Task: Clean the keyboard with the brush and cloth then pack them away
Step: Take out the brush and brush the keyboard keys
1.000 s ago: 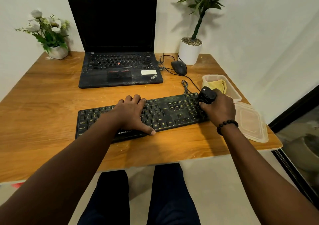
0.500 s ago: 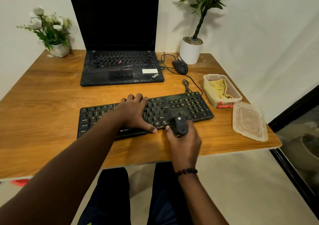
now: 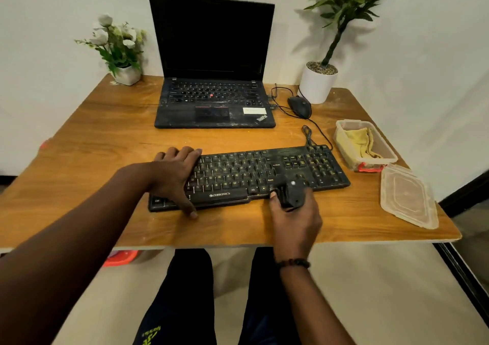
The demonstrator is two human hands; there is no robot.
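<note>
Right hand (image 3: pixel 295 219): fingers clenched round black brush (image 3: pixel 292 194), bristles hidden.
Left hand (image 3: pixel 173 176): released, flat, covering keyboard (image 3: pixel 248 176) keys.

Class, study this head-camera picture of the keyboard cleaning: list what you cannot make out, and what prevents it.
1. Bristles of the black brush: head view, hidden beneath its body and the right hand.
2. Left-end keys of the black Zebronics keyboard: covered by the left hand.
3. Key legends: too small.
4. Yellow cloth in the clear plastic tub: folded, underside hidden.
</note>
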